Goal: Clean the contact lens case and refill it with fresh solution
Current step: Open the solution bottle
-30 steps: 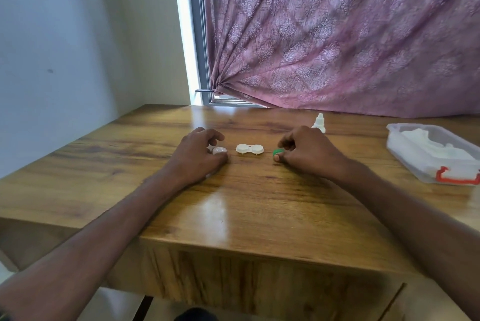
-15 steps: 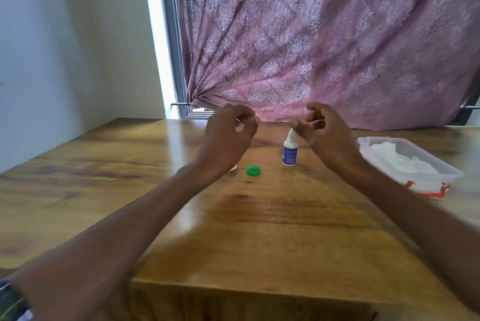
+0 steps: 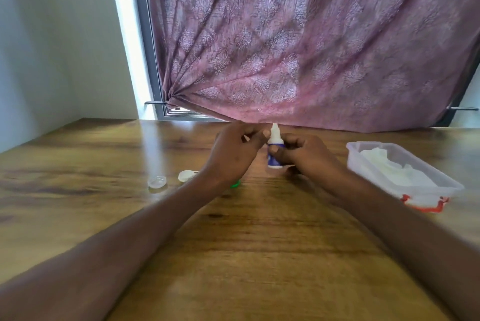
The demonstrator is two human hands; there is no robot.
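Wooden table (image 3: 259, 255): right hand (image 3: 306, 157) grips the light, squeezable solution bottle (image 3: 274, 154) mid-body near the far edge; left hand (image 3: 233, 154) pinches closed beside its cap, contents indiscernible.

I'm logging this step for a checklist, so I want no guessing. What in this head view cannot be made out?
- White contact lens case: mostly hidden by the left forearm.
- Green round cap: only an edge shows past the left hand.
- Small white dropper bottle with blue label: label wrapped by the right hand, print unreadable.
- Bottle's nozzle: capped or open, too blurred.
- Clear plastic tub: white contents indistinct.
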